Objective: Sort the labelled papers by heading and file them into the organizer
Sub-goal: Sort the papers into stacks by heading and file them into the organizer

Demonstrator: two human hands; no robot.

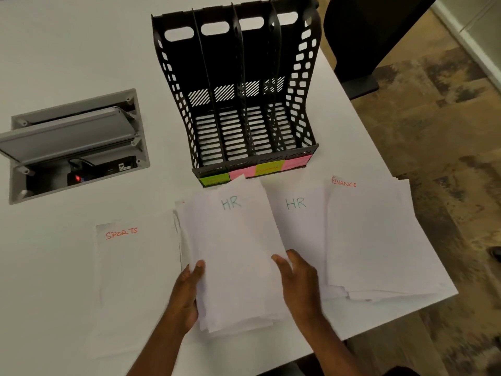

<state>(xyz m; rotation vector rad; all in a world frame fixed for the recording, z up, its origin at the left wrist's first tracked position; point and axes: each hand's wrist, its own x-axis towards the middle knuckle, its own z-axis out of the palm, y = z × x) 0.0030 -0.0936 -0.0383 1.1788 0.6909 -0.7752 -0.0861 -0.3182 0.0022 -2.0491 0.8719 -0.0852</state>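
Note:
A stack of white papers [235, 256] topped by a sheet headed "HR" lies in front of me. My left hand [187, 291] grips its lower left edge, thumb on top. My right hand [298, 283] pinches the stack's right edge. To the left lies a sheet headed "SPORTS" [135, 267]. Right of the stack is another "HR" sheet [301, 226], partly under a pile headed "FINANCE" [379, 240]. The black four-slot organizer [238, 85] stands behind the papers, its slots holding nothing, with green, pink and yellow sticky labels [268, 167] along its front.
A grey cable hatch [73, 142] stands open in the white table [67, 50] at the left. The table's right edge runs close beside the FINANCE pile, with patterned floor beyond. A dark chair [360, 36] stands at the back right.

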